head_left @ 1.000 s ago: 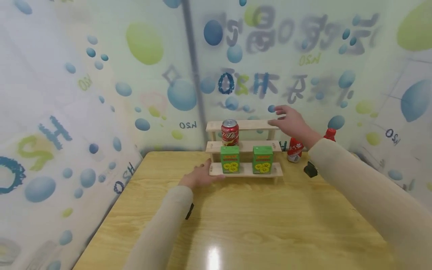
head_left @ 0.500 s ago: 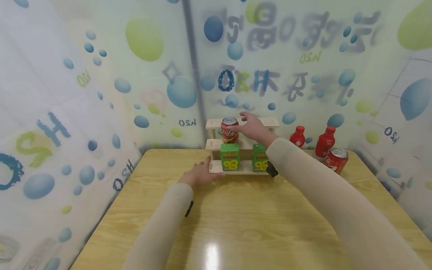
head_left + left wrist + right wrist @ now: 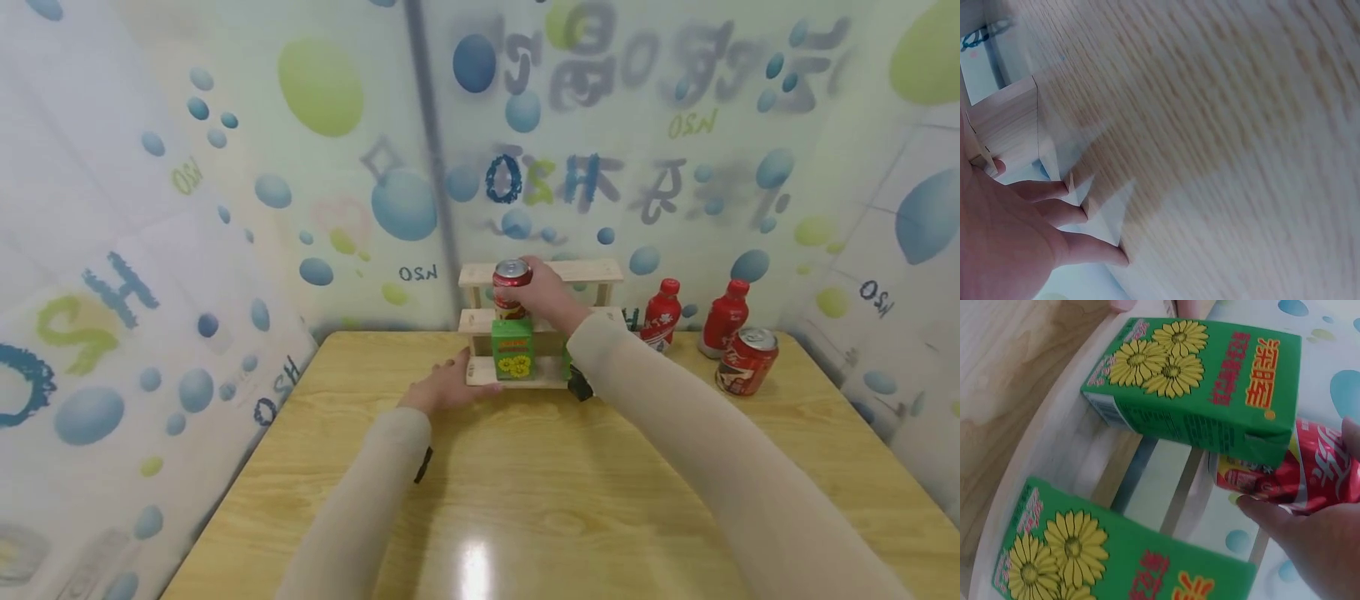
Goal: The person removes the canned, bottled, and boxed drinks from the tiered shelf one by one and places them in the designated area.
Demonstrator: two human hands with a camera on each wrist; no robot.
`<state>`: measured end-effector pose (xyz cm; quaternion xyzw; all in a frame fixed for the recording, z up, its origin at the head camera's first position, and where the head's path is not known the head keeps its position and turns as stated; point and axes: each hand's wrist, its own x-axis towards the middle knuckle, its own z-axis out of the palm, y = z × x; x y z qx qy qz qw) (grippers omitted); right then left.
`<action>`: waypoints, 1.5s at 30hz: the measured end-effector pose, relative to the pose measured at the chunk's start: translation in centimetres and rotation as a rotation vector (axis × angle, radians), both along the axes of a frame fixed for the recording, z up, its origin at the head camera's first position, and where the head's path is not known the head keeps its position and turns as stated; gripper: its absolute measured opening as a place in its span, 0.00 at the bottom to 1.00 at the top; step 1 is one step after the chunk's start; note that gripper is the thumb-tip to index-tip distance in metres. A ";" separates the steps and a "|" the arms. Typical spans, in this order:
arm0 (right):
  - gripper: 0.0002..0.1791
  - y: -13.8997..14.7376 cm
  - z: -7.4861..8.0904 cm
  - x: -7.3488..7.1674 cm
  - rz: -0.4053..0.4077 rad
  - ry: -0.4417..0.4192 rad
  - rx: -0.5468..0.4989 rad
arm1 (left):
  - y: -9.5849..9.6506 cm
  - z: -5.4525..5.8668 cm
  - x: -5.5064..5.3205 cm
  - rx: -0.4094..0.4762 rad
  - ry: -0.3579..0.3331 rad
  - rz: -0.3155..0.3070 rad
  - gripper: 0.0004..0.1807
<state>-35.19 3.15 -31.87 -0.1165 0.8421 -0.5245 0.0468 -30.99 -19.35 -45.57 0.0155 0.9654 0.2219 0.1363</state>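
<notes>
My right hand [image 3: 546, 295] grips a red soda can [image 3: 509, 278] that stands upright on the middle tier of a small wooden shelf [image 3: 577, 271]. In the right wrist view, thumb and fingers lie on either side of the can [image 3: 1319, 465]. My left hand [image 3: 450, 385] rests at the left end of the bottom tier; in the left wrist view its straight, spread fingers [image 3: 1094, 247] touch the tabletop beside the shelf. Two green drink cartons with yellow flowers stand on the bottom tier, the left carton [image 3: 513, 350] in plain sight, the right carton [image 3: 1116, 550] mostly behind my sleeve in the head view.
Right of the shelf, a red-and-white bottle [image 3: 662, 317] and a red bottle [image 3: 725, 319] stand near the back edge of the wooden table [image 3: 525, 500]. Another red can [image 3: 747, 362] stands in front of them. A patterned curtain [image 3: 337, 167] hangs behind.
My right hand has swung left from the shelf's top right end to the can and closed round it. My left hand has stayed at the shelf's left end.
</notes>
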 end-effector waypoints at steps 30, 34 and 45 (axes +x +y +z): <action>0.49 16.1 3.6 2.6 -0.215 0.091 0.152 | 0.7 0.6 0.1 0.001 0.004 -0.024 0.76; 0.50 18.1 2.1 3.6 -0.215 0.079 0.178 | 0.3 0.7 0.1 -0.019 -0.007 -0.031 0.75; 0.51 20.6 -4.1 6.0 -0.274 0.034 0.192 | 0.1 0.4 0.1 -0.022 -0.028 -0.029 0.75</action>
